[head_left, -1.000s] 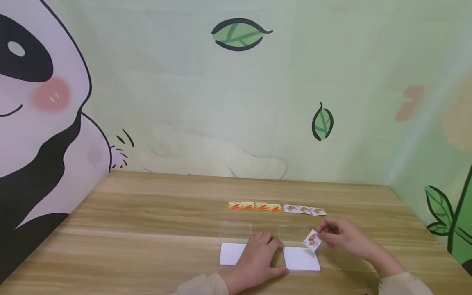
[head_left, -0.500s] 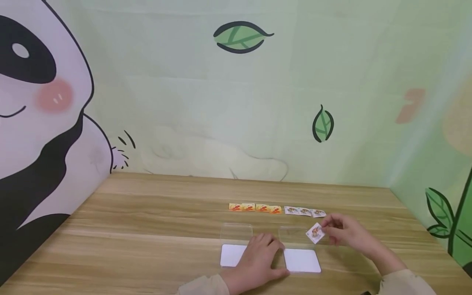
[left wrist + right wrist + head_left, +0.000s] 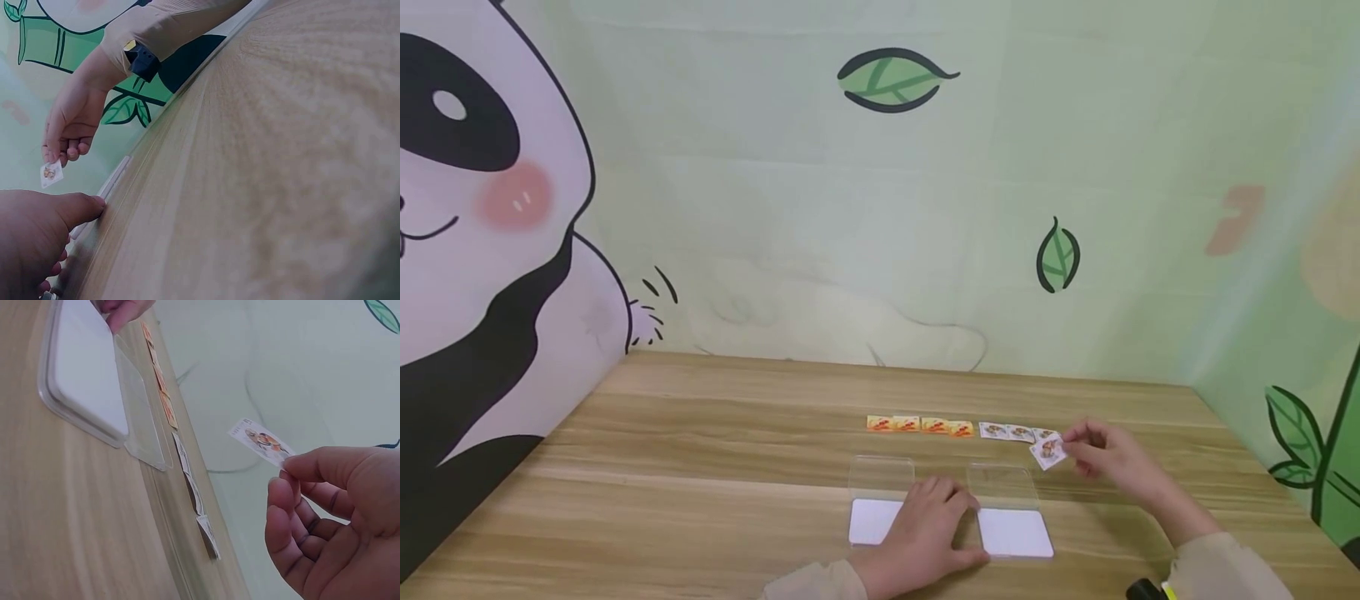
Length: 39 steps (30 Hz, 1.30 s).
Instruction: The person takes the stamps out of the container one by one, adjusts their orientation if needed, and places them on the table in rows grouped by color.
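My right hand (image 3: 1108, 454) pinches a small white picture card (image 3: 1047, 451) between thumb and index finger. In the right wrist view an orange-and-brown figure shows on the card (image 3: 265, 442). The card is held up near the right end of a row of similar white cards (image 3: 1006, 432). My left hand (image 3: 925, 525) holds the left end of the right clear plastic case (image 3: 1003, 487), thumb on the near edge and index finger toward the far side. This case lies with its lid folded back and white inside. The left hand partly covers a second such case (image 3: 882, 479).
Left of the white cards, a row of several yellow-orange cards (image 3: 917, 424) lies along the wooden table (image 3: 700, 467). Behind the table hangs a green backdrop (image 3: 760, 208) with a painted panda and leaves. A black device (image 3: 144, 61) is strapped at my right wrist.
My right hand has moved away from the right case with the card, toward the far row of white cards. My left hand stays at the case.
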Motion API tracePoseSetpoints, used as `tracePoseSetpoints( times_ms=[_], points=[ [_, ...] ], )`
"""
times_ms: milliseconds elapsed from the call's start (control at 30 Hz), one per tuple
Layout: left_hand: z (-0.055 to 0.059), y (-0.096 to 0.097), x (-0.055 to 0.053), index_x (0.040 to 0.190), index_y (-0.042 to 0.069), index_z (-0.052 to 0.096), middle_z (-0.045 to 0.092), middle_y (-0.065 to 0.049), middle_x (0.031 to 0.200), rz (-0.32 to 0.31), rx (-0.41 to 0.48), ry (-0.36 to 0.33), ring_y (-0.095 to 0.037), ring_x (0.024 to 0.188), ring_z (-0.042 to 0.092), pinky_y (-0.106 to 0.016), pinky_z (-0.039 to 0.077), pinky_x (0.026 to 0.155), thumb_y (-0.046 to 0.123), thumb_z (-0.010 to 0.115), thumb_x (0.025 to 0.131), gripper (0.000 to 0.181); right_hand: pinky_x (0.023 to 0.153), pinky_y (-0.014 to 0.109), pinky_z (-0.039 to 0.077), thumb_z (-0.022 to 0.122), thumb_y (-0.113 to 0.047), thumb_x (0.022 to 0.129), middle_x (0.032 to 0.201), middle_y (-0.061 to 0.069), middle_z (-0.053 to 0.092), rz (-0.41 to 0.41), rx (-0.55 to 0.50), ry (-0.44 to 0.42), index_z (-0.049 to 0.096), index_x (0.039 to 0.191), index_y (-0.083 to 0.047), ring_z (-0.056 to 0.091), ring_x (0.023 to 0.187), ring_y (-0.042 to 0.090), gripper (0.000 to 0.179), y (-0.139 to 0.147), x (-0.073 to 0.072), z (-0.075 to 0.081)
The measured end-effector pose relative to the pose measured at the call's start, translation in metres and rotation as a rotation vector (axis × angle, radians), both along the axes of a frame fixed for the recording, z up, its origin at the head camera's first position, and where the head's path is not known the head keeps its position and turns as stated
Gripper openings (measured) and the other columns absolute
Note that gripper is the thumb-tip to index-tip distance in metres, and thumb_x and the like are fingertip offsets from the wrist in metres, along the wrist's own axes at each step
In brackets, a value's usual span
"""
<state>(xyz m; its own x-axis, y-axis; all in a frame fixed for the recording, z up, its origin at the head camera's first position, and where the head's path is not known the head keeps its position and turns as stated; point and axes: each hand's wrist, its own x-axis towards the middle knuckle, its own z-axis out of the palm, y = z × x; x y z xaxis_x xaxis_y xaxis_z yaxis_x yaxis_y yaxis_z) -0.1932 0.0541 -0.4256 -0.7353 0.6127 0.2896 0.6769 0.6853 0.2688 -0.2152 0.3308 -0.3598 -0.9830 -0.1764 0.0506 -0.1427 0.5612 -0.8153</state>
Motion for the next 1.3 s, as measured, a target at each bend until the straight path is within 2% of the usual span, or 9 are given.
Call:
tracePoseSetpoints(
  times_ms=[267, 700, 1033, 1300],
  points=[
    [0.001, 0.000, 0.001, 0.112, 0.019, 0.062, 0.056, 0.005, 0.110, 0.002, -0.004, -0.012, -0.013, 0.106, 0.049, -0.031, 0.041, 0.095, 0.052, 0.073, 0.078, 0.048, 0.057, 0.026, 0.052, 0.053, -0.006, 0.095, 0.074, 0.002, 0.055, -0.038, -0.016, 0.031, 0.053, 0.107, 0.017, 0.052, 0.063, 0.006, 0.025, 0.006, -0.007, 0.002],
    [0.003, 0.000, 0.000, 0.113, 0.018, 0.063, 0.056, 0.005, 0.110, -0.005, 0.008, -0.037, -0.012, 0.105, 0.049, -0.030, 0.041, 0.093, 0.051, 0.073, 0.079, 0.049, 0.059, 0.026, 0.052, 0.053, -0.008, 0.096, 0.079, 0.003, 0.057, -0.122, -0.008, -0.004, 0.051, 0.112, 0.016, 0.054, 0.066, 0.009, 0.029, 0.014, -0.017, 0.002],
    [0.001, -0.002, 0.001, 0.112, 0.018, 0.062, 0.056, 0.005, 0.110, -0.005, 0.016, -0.027, -0.012, 0.105, 0.049, -0.030, 0.042, 0.093, 0.050, 0.073, 0.079, 0.048, 0.057, 0.024, 0.051, 0.052, -0.009, 0.096, 0.077, 0.000, 0.058, -0.190, -0.014, -0.033, 0.050, 0.113, 0.017, 0.055, 0.064, 0.007, 0.031, 0.021, -0.024, -0.003],
    [0.001, -0.001, -0.001, 0.112, 0.019, 0.062, 0.055, 0.005, 0.111, -0.009, 0.014, -0.045, -0.011, 0.106, 0.048, -0.030, 0.041, 0.094, 0.050, 0.072, 0.080, 0.046, 0.054, 0.023, 0.049, 0.052, -0.006, 0.094, 0.072, 0.000, 0.056, -0.245, -0.022, -0.042, 0.049, 0.110, 0.018, 0.053, 0.060, 0.006, 0.029, 0.031, -0.030, -0.012]
  ],
)
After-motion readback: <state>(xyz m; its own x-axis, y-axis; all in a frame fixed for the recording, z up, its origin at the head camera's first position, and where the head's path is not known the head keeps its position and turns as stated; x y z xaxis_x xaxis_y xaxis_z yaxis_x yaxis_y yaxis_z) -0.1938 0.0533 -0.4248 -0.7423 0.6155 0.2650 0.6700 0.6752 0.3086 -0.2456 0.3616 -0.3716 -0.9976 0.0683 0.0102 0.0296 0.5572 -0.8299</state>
